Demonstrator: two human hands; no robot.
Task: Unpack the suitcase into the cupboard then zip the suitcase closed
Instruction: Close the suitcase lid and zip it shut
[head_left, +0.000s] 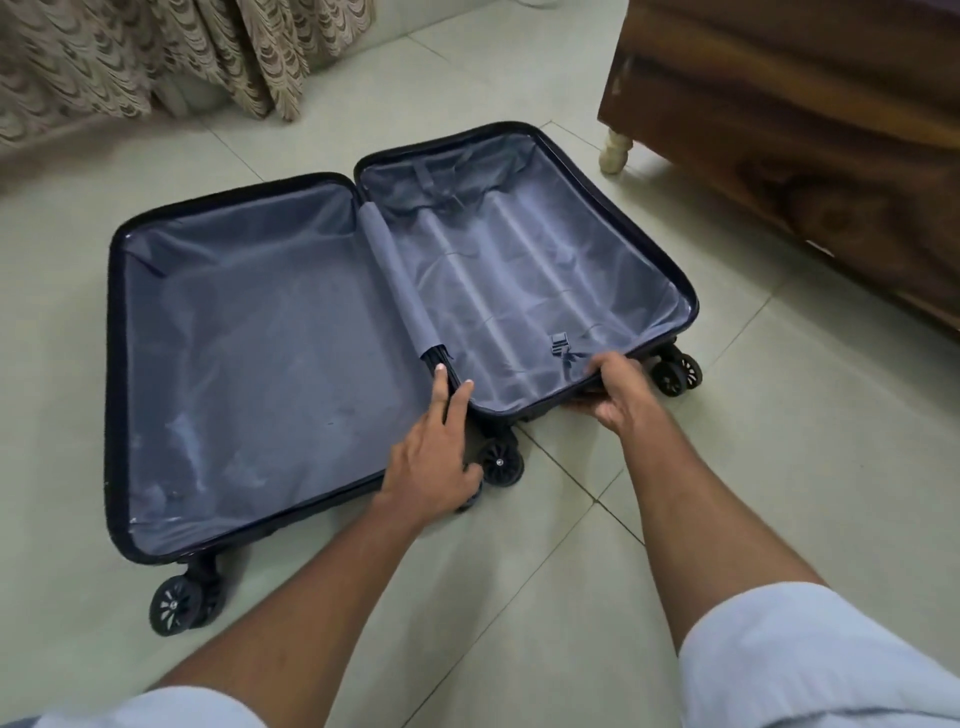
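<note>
The suitcase (270, 364) lies spread open on the floor (727, 441), both halves showing only grey lining, so unpacking looks done and folding and zipping remain. The left hand (434, 457) rests with straight fingers at the hinge's near end. The right hand (618, 387) grips the right half's near rim.

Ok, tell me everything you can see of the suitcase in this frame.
The suitcase is a dark hard-shell case lying fully open and flat on the tiled floor, both halves empty. Grey-blue shiny lining covers the inside; a fabric-covered hinge strip joins the halves. The right half shows a strap with a buckle. Black spinner wheels sit along the near edge. The left hand rests at the hinge's near end, fingers straight; the right hand grips the right half's near rim.
</note>
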